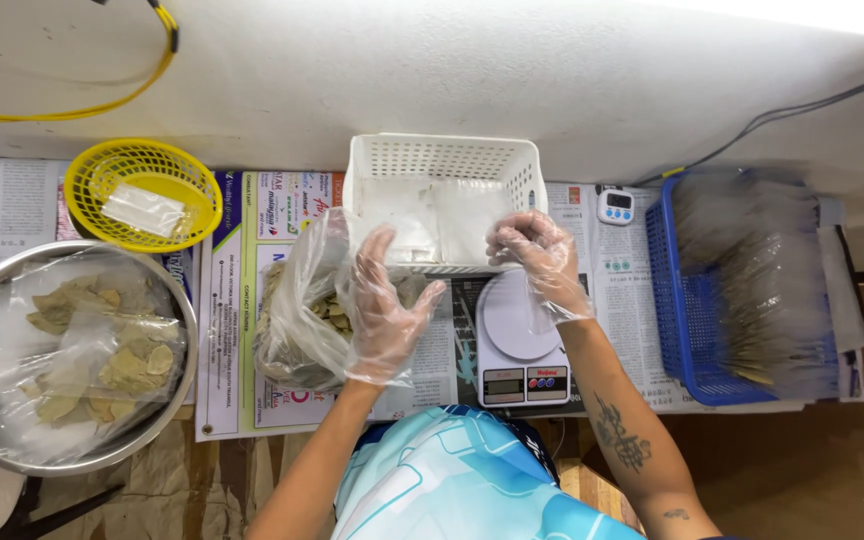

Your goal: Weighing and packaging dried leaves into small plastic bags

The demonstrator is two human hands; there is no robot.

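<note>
- Packing step, by the look of it: right hand pinches a clear packet at the white basket front rim.
- Left hand, fingers spread and holding nothing, hovers over the leaf bag just below-left of the basket.
- Next likely needs leaves gripped lightly.
- Scale crowds the basket's front; open room is slim.
</note>
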